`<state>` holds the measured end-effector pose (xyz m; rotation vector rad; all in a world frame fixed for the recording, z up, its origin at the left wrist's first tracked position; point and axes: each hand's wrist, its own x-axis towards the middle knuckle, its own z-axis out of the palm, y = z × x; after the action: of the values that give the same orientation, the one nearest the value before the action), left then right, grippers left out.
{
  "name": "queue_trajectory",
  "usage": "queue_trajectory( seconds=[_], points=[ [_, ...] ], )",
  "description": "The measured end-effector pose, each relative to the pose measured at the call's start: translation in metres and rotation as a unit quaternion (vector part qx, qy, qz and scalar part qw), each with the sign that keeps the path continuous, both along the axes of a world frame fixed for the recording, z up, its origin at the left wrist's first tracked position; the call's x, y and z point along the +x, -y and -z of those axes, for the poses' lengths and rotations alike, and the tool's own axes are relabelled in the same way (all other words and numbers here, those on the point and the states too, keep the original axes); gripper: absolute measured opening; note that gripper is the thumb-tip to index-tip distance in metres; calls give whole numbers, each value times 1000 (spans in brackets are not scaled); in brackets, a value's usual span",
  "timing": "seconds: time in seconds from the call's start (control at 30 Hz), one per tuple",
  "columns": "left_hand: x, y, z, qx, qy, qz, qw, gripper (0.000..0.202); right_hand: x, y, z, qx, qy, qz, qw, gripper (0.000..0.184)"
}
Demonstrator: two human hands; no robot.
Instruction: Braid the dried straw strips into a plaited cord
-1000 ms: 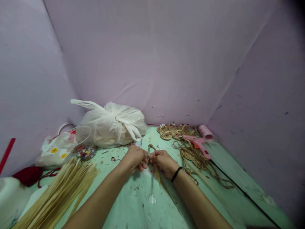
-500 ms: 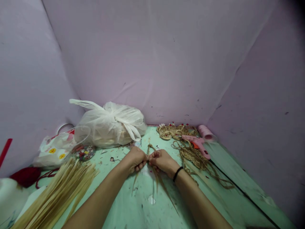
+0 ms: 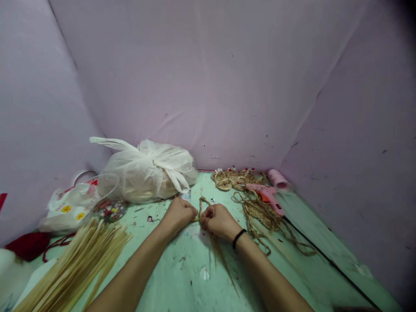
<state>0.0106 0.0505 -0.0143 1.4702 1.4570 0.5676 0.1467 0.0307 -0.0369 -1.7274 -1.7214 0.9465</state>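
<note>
My left hand (image 3: 179, 213) and my right hand (image 3: 218, 221) are both closed, knuckles up, side by side over a green table (image 3: 182, 277). Between them they pinch a thin braid of tan straw strands (image 3: 204, 205). The braided end pokes up beyond the fingers. Loose strand ends (image 3: 221, 260) trail back toward me under my right wrist, which wears a black band.
A bundle of flat straw strips (image 3: 78, 264) lies at the left front. Behind it are a tied white plastic bag (image 3: 146, 171), a printed bag (image 3: 69, 206) and a dish of coloured beads (image 3: 110, 210). Right of my hands lie braided cord (image 3: 263, 216), a pink glue gun (image 3: 264, 195) with black cable, and a pink spool (image 3: 277, 180).
Both hands stayed together on the braid with small finger movements. Loose strands that spread out under the left hand half a second ago are gathered again under the right wrist. The view shifted slightly.
</note>
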Motion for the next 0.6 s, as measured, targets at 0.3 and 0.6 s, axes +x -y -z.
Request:
queue_trajectory(
  seconds=[0.3,0.6],
  points=[
    [13,4,-6,-19,21,-50,998,27,-1,2,-4,21,-15,8,1000,11],
    [12,5,-18,-118,41,-45,991,19,-5,1,-13,-115,-177,100,972,13]
  ],
)
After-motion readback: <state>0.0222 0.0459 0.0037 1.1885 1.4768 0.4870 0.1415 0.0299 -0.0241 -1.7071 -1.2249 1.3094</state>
